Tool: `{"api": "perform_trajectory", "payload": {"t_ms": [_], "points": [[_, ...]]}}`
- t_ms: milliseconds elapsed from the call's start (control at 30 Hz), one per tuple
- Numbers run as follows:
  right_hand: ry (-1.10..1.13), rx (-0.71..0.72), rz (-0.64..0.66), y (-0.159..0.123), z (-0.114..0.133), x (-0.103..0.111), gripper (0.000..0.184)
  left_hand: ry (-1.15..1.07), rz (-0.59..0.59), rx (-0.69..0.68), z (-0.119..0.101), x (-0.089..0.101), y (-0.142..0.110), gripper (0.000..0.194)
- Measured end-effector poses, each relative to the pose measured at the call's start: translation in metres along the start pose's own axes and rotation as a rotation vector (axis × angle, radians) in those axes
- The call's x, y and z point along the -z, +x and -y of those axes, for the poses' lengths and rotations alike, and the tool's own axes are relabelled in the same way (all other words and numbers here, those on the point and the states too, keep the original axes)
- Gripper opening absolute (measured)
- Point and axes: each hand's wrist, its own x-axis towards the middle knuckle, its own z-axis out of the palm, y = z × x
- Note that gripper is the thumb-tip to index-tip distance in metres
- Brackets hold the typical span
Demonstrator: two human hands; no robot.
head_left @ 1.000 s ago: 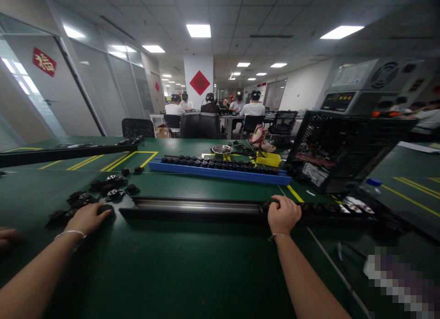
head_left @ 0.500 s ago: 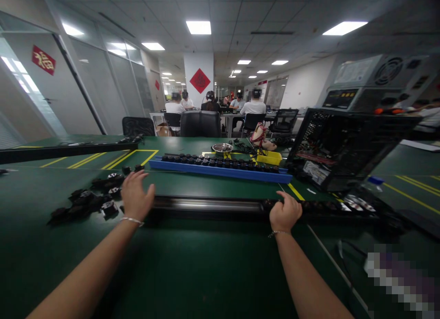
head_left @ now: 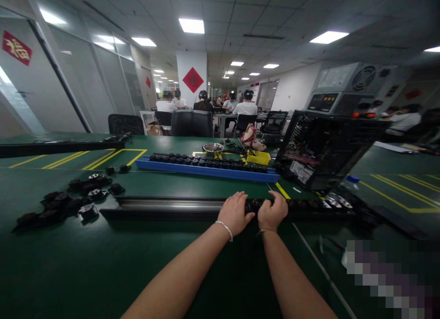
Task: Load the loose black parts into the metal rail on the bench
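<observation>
A long black rail (head_left: 165,207) with a silver channel lies across the green table (head_left: 103,264). My left hand (head_left: 235,213) rests on it with fingers curled over its edge; what they cover is hidden. Right beside it, my right hand (head_left: 273,212) is curled on the rail, thumb and forefinger at a black socket module (head_left: 253,204) between the two hands. More black modules (head_left: 326,204) fill the rail to the right. A loose pile of black modules (head_left: 68,200) lies on the table at the left.
A blue tray (head_left: 206,169) carrying a row of black modules sits behind the rail. An open computer case (head_left: 323,149) stands at the right, with a yellow box (head_left: 259,158) and a metal bowl (head_left: 213,147) behind. People sit at desks far back.
My left hand left the pile of modules at the left and swept right along the rail until it sat beside my right hand. The right hand stayed on the rail.
</observation>
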Motion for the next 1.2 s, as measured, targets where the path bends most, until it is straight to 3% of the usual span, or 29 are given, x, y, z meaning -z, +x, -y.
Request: {"api": "perform_trajectory", "payload": {"t_ms": [367,500,900,1200], "points": [[0.002,-0.018,0.016,-0.001,0.002,-0.001,0.028,0.107,-0.002,0.114,-0.009,-0.019,0.018,0.038],[0.013,-0.002,0.039,-0.002,0.003,0.000,0.025,0.129,0.013,0.159,-0.012,-0.016,0.024,0.029],[0.007,0.037,0.034,-0.002,0.000,-0.001,0.025,0.167,0.099,0.170,-0.009,-0.007,0.024,0.030],[-0.037,0.008,0.002,-0.002,0.004,-0.001,0.030,0.134,0.096,0.183,0.000,0.000,0.018,0.026]]}}
